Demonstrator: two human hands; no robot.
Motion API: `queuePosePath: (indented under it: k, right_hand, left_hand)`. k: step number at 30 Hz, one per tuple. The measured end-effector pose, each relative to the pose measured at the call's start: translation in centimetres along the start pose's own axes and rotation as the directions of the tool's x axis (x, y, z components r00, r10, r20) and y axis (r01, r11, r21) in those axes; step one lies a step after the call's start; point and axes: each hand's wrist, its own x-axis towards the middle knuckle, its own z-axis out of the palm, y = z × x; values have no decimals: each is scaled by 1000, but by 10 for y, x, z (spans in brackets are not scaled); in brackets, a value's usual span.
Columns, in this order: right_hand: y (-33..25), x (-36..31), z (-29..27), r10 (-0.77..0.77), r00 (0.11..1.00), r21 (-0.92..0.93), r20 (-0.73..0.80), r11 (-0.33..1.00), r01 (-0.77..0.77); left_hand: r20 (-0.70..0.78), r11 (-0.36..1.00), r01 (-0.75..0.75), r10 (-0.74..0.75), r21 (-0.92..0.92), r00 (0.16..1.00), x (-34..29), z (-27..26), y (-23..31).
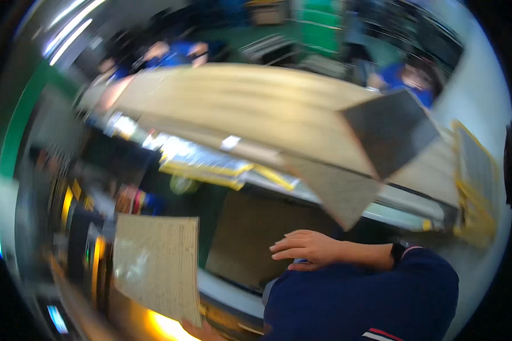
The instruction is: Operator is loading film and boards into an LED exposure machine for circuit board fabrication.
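A beige rectangular board stands tilted at the lower left, its surface shiny and faintly marked with rows. My left hand, partly cut off by the lower edge, grips the board's lower right corner; its fingers are only partly seen. My right hand is held in front of my body with its fingers stretched out and nothing in it. A dark watch is on that wrist, below a navy sleeve. Beneath the right hand, further down, lies a brown flat panel.
A long pale worktable crosses the scene, blurred. At its right end lie a dark square board and a grey-brown one. Yellow-edged frames stand at far right. A bright yellow glow shows below. People in blue are across the table.
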Motion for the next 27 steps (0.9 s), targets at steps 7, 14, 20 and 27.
queuePosePath:
  k: [7,14,20,27]
  right_hand:
    - [0,71,126,27,835,95,550,991,-94]
    - [-54,156,260,-156,636,145,755,987,69]
    - [-128,201,360,-437,309,368,845,893,259]
    - [-239,280,405,-716,407,419,567,676,606]
  left_hand:
    - [-458,873,391,-486,-290,745,-123,-169,-99]
    - [-623,700,320,-714,-639,318,-195,-236,-131]
    - [-735,332,909,-546,250,402,-234,-273,-187]
    - [-566,228,699,-444,678,694,-225,-206,-193]
